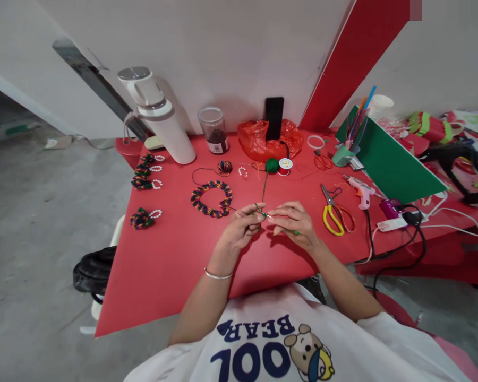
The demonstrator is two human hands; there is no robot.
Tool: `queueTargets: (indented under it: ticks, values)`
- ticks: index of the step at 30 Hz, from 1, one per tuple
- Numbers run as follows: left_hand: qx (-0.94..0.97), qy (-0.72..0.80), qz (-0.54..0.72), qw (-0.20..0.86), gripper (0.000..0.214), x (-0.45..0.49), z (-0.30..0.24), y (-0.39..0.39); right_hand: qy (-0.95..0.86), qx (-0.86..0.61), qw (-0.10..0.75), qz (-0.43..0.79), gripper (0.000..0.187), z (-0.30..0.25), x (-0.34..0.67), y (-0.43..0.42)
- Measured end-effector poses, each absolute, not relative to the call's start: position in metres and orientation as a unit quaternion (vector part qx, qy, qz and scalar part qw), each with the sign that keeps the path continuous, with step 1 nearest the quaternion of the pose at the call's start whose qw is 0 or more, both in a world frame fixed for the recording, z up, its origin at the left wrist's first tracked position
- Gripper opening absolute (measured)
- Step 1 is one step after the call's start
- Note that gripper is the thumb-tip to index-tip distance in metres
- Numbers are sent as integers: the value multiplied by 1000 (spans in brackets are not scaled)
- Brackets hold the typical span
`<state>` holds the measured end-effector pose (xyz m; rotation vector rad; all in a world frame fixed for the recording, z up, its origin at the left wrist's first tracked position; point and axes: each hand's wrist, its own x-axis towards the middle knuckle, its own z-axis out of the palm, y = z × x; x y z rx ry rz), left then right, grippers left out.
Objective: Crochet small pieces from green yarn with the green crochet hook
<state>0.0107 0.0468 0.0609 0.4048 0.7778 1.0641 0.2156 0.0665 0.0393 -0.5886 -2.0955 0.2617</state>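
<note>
My left hand (242, 225) is closed on green yarn (264, 190), which is looped over its fingers and runs back to a green yarn ball (272, 165). My right hand (297, 225) holds a thin crochet hook (269, 216); its metal tip meets the small green stitches at my left fingertips, and a bit of green handle shows under the right palm. To the left of my left hand lies a ring of multicoloured crochet (194, 199), apart from the hand. A white-topped spool of red thread (286, 165) stands beside the green ball.
Scissors (333, 215) and a pink glue gun (361, 192) lie to the right, near cables. Several crocheted pieces with bead loops (142, 218) line the left edge. Behind are a white bottle (171, 132), a jar (214, 130), a red bag (250, 140) and a phone (274, 118).
</note>
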Motion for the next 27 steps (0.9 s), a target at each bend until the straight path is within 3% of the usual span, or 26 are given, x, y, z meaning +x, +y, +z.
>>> queueTargets:
  ticks: [27]
  values:
    - [185,355,481,780,38,10,60,48,-843,-244,465,114,27,44,219,57]
